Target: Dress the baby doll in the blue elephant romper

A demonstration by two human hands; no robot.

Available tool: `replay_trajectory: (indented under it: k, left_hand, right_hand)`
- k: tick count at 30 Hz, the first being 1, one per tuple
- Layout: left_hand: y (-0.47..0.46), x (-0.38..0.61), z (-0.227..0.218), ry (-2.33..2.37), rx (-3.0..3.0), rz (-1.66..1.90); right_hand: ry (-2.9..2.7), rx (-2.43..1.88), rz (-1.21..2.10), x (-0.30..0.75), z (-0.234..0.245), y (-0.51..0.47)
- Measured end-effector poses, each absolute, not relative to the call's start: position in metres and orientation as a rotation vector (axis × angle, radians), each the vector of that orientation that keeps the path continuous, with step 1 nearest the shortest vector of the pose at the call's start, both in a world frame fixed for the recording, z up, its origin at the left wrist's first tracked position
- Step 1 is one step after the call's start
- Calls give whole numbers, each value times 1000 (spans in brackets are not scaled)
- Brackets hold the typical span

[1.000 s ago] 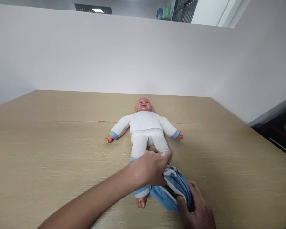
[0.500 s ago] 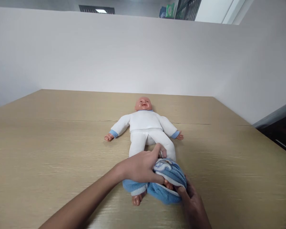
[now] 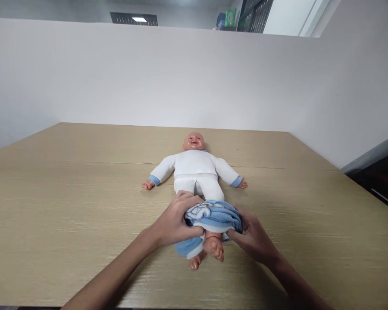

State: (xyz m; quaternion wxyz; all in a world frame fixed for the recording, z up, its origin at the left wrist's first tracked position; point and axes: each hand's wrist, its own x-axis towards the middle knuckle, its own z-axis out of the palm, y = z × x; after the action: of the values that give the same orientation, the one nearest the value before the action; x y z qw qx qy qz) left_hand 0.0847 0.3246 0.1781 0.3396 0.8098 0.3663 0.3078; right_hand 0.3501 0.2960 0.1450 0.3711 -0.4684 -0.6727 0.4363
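Observation:
A baby doll (image 3: pixel 195 163) in a white outfit with blue cuffs lies on its back on the table, head away from me. Bunched around its lower legs are blue fleece doll pants (image 3: pixel 218 217) with white trim and a white pattern. My left hand (image 3: pixel 177 219) grips the left side of the bunched cloth, thumb at its lower edge. Closed on the right side of the cloth is my right hand (image 3: pixel 252 234). One doll foot (image 3: pixel 214 247) sticks out of the near opening, and the other foot (image 3: pixel 195 260) shows below a blue leg cuff.
The wooden table (image 3: pixel 84 206) spreads widely around the doll, with a seam across it. A white partition (image 3: pixel 181 77) rises behind and at the right. A dark object (image 3: pixel 381 172) stands past the table's right edge.
The doll's foot on the right has come out through the cloth opening. Both hands have shifted left and away from me with the bunched pants, drawing them up the leg.

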Motion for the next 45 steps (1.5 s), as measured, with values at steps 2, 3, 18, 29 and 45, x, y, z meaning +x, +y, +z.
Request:
replay_trajectory:
  k: [2,3,18,29,45]
  left_hand:
    - [325,83,176,944,2086,826]
    - [325,83,175,929,2074,835]
    - [335,36,179,1018,2153,567]
    - [354,14,134,975,1619,727]
    - [357,21,133,936,1212,967]
  right_hand:
    - [-1782,-1191,1107,351,146,301]
    - [-1816,-1167,1119,353,147,303]
    - [-1670,-963,1393,364,158,345]
    - [-1225,-953,1674,347,115,375]
    - [-1347,-892,1719,351,120,374]
